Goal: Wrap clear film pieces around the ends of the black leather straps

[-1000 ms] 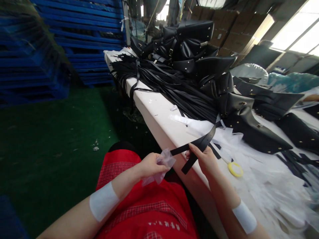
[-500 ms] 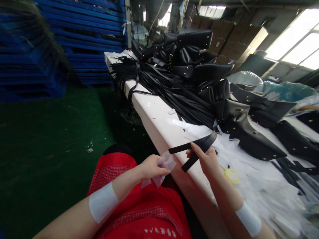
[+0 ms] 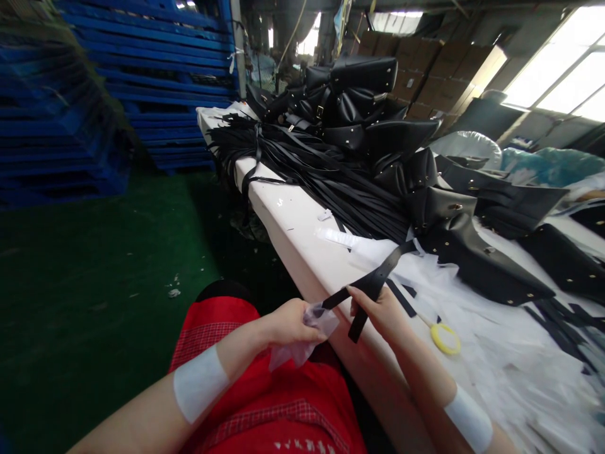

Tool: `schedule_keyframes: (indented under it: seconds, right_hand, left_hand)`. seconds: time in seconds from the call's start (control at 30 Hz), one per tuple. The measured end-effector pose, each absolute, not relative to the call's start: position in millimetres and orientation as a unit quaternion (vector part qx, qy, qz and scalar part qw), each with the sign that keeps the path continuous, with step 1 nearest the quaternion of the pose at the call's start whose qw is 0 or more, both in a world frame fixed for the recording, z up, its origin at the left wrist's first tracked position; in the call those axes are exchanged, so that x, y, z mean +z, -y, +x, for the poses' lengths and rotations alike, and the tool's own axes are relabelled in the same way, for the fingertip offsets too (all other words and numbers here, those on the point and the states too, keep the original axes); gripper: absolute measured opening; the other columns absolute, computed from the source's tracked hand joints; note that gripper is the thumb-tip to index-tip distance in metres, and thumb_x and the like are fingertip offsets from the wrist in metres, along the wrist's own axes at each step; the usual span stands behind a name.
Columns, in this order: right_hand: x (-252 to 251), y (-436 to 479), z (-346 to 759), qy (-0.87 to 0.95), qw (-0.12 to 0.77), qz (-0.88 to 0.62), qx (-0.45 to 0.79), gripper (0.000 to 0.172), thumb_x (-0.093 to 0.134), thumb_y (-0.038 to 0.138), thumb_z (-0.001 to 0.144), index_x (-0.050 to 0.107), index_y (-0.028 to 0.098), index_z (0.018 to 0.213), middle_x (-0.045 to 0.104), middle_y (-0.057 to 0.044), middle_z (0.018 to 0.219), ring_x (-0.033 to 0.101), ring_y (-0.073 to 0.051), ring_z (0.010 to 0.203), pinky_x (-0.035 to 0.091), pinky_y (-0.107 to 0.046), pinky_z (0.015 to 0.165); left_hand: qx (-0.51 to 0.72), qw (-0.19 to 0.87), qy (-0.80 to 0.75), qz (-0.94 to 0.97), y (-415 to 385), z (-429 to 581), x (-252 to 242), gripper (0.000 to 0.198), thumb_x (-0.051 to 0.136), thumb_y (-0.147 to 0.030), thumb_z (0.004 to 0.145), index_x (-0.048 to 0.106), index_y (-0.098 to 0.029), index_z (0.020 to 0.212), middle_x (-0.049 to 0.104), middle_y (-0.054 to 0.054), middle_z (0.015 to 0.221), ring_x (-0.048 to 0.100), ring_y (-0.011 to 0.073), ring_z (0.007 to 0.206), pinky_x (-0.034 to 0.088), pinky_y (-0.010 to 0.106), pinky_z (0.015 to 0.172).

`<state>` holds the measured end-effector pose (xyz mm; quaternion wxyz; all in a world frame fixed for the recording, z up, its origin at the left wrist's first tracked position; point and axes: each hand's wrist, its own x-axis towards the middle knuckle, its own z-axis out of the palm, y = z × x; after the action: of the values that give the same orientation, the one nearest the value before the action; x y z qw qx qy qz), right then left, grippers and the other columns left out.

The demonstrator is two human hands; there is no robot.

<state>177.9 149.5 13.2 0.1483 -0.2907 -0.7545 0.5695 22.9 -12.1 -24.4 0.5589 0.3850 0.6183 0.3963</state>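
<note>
My left hand [image 3: 295, 325] is closed on a crumpled, translucent plastic bag [image 3: 326, 320] in front of the red apron [image 3: 278, 403]. My right hand [image 3: 373, 307] pinches a black strap [image 3: 373, 280] where its lengths cross, over the table's near edge. One end of the strap reaches the bag at my left hand; whether it is inside the opening I cannot tell. The other short end hangs down, and a loop with punched holes extends toward the table. Close to my right wrist lie scissors with a yellow handle [image 3: 445, 339].
On the white table [image 3: 302, 233] lie a long bundle of black straps [image 3: 321, 170] and a heap of black bags [image 3: 359, 107]. Thin white sheets [image 3: 501, 366] spread at the right. Blue pallets [image 3: 155, 82] stand at the far left and cartons [image 3: 435, 69] behind.
My right hand has moved left and slightly down with the strap. The strap's end now meets the plastic bag in my left hand, where a gap showed before.
</note>
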Motion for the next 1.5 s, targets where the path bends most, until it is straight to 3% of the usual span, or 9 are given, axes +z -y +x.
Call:
schedule_keyframes:
  seconds: [0.23,0.4,0.7,0.8,0.9,1.0,1.1,1.5]
  right_hand:
    - [10,-156,185,0.772,0.132,-0.294,0.548,0.049,0.062,0.056,0.084,0.062,0.017,0.053,0.064,-0.004,0.053,0.058,-0.015,0.048,0.047,-0.026,0.053]
    - [14,-151,182,0.736,0.099,-0.263,0.616,0.046,0.065,0.053,0.082,0.061,0.017,0.052,0.063,-0.003,0.051,0.056,-0.014,0.047,0.045,-0.025,0.049]
    - [-2,-139,177,0.736,0.038,-0.255,0.627,0.049,0.066,0.057,0.078,0.063,0.017,0.051,0.064,-0.003,0.049,0.057,-0.014,0.045,0.046,-0.024,0.047]
    - [6,-153,182,0.738,0.012,-0.249,0.628,0.056,0.057,0.065,0.083,0.069,0.015,0.059,0.067,-0.005,0.053,0.061,-0.015,0.049,0.05,-0.025,0.053]
    - [22,-170,191,0.715,0.104,-0.279,0.633,0.068,0.044,0.073,0.085,0.074,0.013,0.072,0.066,-0.006,0.056,0.062,-0.016,0.05,0.051,-0.026,0.052]
    - [32,-178,197,0.698,0.279,-0.293,0.59,0.075,0.034,0.077,0.086,0.073,0.016,0.07,0.063,-0.006,0.053,0.06,-0.016,0.05,0.049,-0.027,0.051]
    - [29,-172,195,0.679,0.373,-0.295,0.559,0.077,0.025,0.077,0.088,0.071,0.018,0.069,0.064,-0.007,0.055,0.062,-0.018,0.053,0.051,-0.029,0.053]
    - [9,-154,185,0.618,0.405,-0.317,0.595,0.072,0.029,0.078,0.087,0.067,0.019,0.07,0.065,-0.007,0.056,0.065,-0.019,0.053,0.054,-0.031,0.053]
  left_hand:
    - [0.411,0.595,-0.597,0.348,10,27,-27,0.017,0.077,-0.026,0.063,0.066,-0.014,0.07,0.067,0.001,0.067,0.06,0.0149,0.061,0.046,0.024,0.059]
    - [0.4,0.604,-0.591,0.354,8,29,-29,0.02,0.078,-0.03,0.065,0.067,-0.014,0.071,0.065,0.0,0.065,0.059,0.0149,0.06,0.044,0.023,0.057]
    - [0.433,0.604,-0.564,0.361,-2,40,-35,0.043,0.082,-0.045,0.063,0.072,-0.011,0.088,0.065,0.003,0.07,0.056,0.0146,0.062,0.043,0.025,0.059]
    - [0.432,0.6,-0.578,0.346,-6,38,-34,0.044,0.084,-0.048,0.06,0.07,-0.01,0.077,0.062,0.001,0.063,0.054,0.0131,0.056,0.041,0.025,0.056]
    - [0.43,0.593,-0.6,0.321,-7,32,-30,0.043,0.085,-0.048,0.057,0.065,-0.011,0.066,0.06,0.0,0.056,0.051,0.0118,0.051,0.037,0.024,0.051]
    - [0.445,0.597,-0.592,0.309,-7,29,-26,0.042,0.087,-0.044,0.052,0.063,-0.012,0.063,0.06,0.0,0.057,0.051,0.0114,0.052,0.038,0.023,0.052]
    - [0.446,0.611,-0.575,0.311,-7,31,-25,0.04,0.088,-0.042,0.052,0.062,-0.013,0.062,0.062,0.001,0.06,0.054,0.0128,0.055,0.04,0.024,0.053]
    - [0.47,0.612,-0.557,0.308,-12,36,-35,0.042,0.089,-0.04,0.052,0.061,-0.013,0.069,0.061,-0.001,0.061,0.058,0.015,0.058,0.047,0.028,0.058]
